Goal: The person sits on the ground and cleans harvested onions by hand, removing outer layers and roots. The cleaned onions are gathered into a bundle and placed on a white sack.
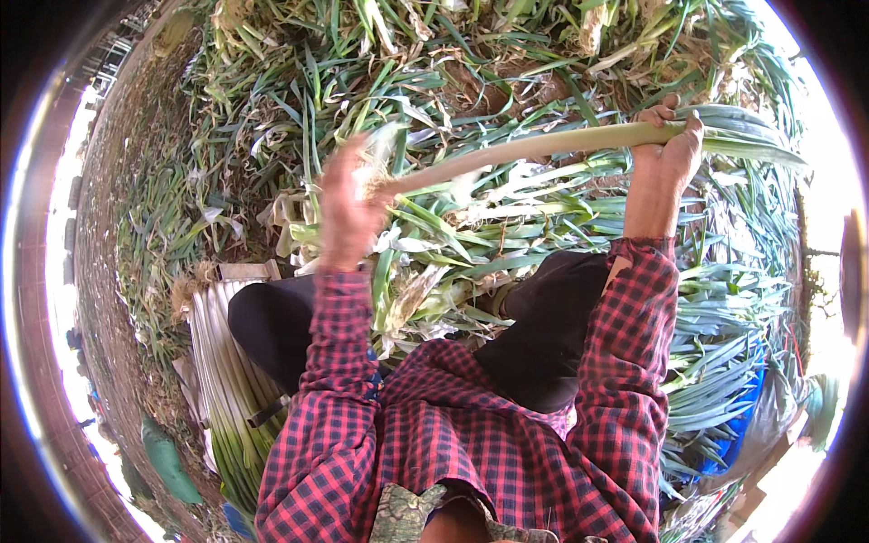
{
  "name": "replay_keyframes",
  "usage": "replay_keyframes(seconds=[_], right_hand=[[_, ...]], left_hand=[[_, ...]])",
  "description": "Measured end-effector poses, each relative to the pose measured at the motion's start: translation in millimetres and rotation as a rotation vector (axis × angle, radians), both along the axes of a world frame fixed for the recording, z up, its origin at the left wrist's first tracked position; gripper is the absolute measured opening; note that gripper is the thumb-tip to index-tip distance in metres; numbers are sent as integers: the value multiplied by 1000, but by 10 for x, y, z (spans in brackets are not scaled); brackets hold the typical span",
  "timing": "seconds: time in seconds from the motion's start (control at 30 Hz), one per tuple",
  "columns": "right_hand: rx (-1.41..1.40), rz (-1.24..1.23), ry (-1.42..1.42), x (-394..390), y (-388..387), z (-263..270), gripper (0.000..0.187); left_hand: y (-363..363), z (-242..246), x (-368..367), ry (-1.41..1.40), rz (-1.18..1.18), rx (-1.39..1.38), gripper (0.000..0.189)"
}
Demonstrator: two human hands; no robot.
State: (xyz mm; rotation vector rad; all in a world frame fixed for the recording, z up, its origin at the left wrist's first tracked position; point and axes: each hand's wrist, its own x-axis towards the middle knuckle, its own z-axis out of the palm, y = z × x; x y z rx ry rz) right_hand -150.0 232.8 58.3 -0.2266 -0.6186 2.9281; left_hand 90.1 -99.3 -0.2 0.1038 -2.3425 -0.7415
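Observation:
My right hand is closed around a long green onion where its pale stalk meets the green leaves, which stick out to the right past my fist. The stalk slopes down leftward to its root end. My left hand, blurred by motion, is at that root end; whether its fingers grip it is unclear. Below the stalk, a layer of green onions and torn leaves covers the ground between my knees. A neat bundle of green onions with white stalks and roots lies beside my left knee.
Loose leaf trimmings cover the ground ahead. A large heap of green onions lies at my right, over a blue sheet. A green object sits at lower left. Bare soil runs along the left.

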Motion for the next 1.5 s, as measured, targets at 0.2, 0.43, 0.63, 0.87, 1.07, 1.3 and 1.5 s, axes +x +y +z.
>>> replay_keyframes(seconds=[0.2, 0.43, 0.63, 0.87, 1.07, 1.3, 1.5], right_hand=[[-272, 339, 304, 254, -197, 220, 37], [-78, 217, 307, 253, -505, 154, 32], [30, -87, 117, 235, -546, 29, 39], [46, -130, 60, 226, -462, 9, 33], [14, -241, -68, 38, -357, -142, 27], [-28, -70, -200, -324, 209, -503, 13], [-90, -127, -228, -372, 439, -629, 22]], left_hand=[[765, 497, -231, -390, -377, 259, 35], [776, 321, -248, -225, -220, 101, 34], [886, 168, -247, 70, -9, -302, 31], [883, 298, -222, 117, -154, -527, 17], [901, 352, -61, 182, -386, -449, 15], [389, 287, 307, 286, -537, 1408, 15], [85, 251, 234, 62, -612, 1569, 55]])
